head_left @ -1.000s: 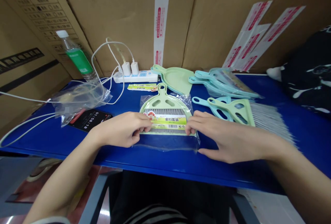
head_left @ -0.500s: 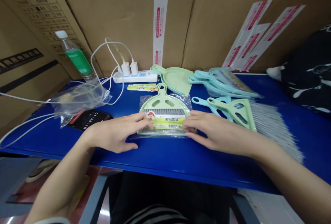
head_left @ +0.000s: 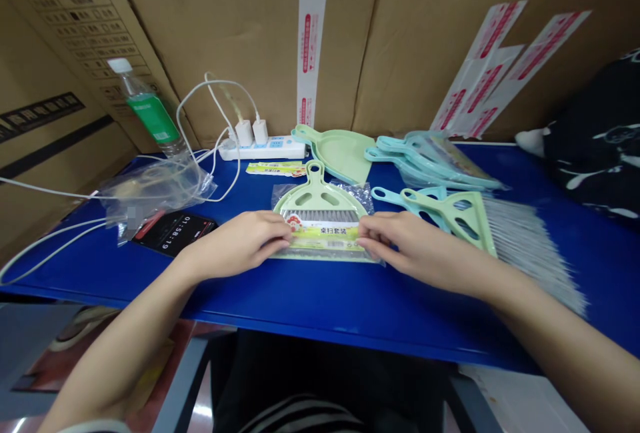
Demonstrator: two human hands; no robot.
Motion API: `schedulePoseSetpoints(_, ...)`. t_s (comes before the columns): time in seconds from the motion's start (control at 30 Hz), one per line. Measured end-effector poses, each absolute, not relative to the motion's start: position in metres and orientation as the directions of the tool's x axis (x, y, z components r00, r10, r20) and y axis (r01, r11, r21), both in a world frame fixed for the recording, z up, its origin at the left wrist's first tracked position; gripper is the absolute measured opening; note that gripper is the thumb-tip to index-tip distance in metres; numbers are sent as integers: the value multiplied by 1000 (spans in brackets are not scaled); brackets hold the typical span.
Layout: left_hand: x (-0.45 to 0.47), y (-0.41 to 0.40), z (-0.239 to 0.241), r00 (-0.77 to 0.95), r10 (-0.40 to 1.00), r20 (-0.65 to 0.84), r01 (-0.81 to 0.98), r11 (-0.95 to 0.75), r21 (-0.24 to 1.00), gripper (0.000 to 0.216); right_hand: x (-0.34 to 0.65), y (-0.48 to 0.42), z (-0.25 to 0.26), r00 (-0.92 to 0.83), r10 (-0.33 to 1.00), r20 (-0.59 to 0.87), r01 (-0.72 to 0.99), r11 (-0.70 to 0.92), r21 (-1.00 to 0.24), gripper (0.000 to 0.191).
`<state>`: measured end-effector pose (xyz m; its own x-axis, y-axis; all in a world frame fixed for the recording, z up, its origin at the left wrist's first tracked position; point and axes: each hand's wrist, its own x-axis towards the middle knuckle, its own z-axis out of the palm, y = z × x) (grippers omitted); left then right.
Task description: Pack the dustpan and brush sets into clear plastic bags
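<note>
A light green dustpan and brush set (head_left: 320, 197) lies flat on the blue table with its handle pointing away from me. Clear plastic (head_left: 353, 191) shows around its edges. Across the grey bristles runs a yellow and white paper label (head_left: 325, 236) with a mushroom print. My left hand (head_left: 245, 239) pinches the label's left end, thumb against fingers. At the opposite end, my right hand (head_left: 400, 239) is closed with its fingertips on the label's right end and the plastic there. The exact grip of the right fingertips is partly hidden.
Behind lie more labels (head_left: 275, 169), a green dustpan (head_left: 345, 151) and bagged blue dustpans (head_left: 425, 159). Green and blue brushes (head_left: 465, 216) sit at right. A phone (head_left: 175, 231), plastic bag (head_left: 150, 186), bottle (head_left: 153, 116) and cabled power strip (head_left: 275, 147) occupy the left and back.
My left thumb has closed against the fingers from a spread position, and the hand moved slightly up. My right fingers have drawn together at the label's end. The phone timer advanced one second.
</note>
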<state>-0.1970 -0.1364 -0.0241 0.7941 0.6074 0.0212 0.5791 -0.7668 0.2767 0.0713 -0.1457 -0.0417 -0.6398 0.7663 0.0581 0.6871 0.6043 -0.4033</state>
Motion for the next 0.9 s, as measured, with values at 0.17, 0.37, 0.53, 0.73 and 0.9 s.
schedulePoseSetpoints(0.17, -196, -137, -27, 760, 649, 35, 625, -744, 235, 17, 70, -146, -42, -626, 777, 71, 696, 597, -400, 27)
schedulePoseSetpoints(0.37, -190, -138, -32, 710, 703, 29, 698, -709, 104, 18, 65, -148, -44, -578, 814, 58, 720, 543, -433, 26)
schedulePoseSetpoints(0.53, -188, -138, -36, 672, 740, 17, 732, -667, 136, 22, 62, -147, -51, -551, 830, 89, 730, 530, -431, 21)
schedulePoseSetpoints(0.73, -189, -138, -41, 625, 779, 59, 759, -623, 189, 14, 60, -149, -55, -498, 853, 153, 769, 517, -376, 15)
schedulePoseSetpoints(0.9, -191, -136, -39, 685, 722, 100, 714, -692, 102, 19, 59, -153, -53, -451, 878, 158, 786, 475, -396, 19)
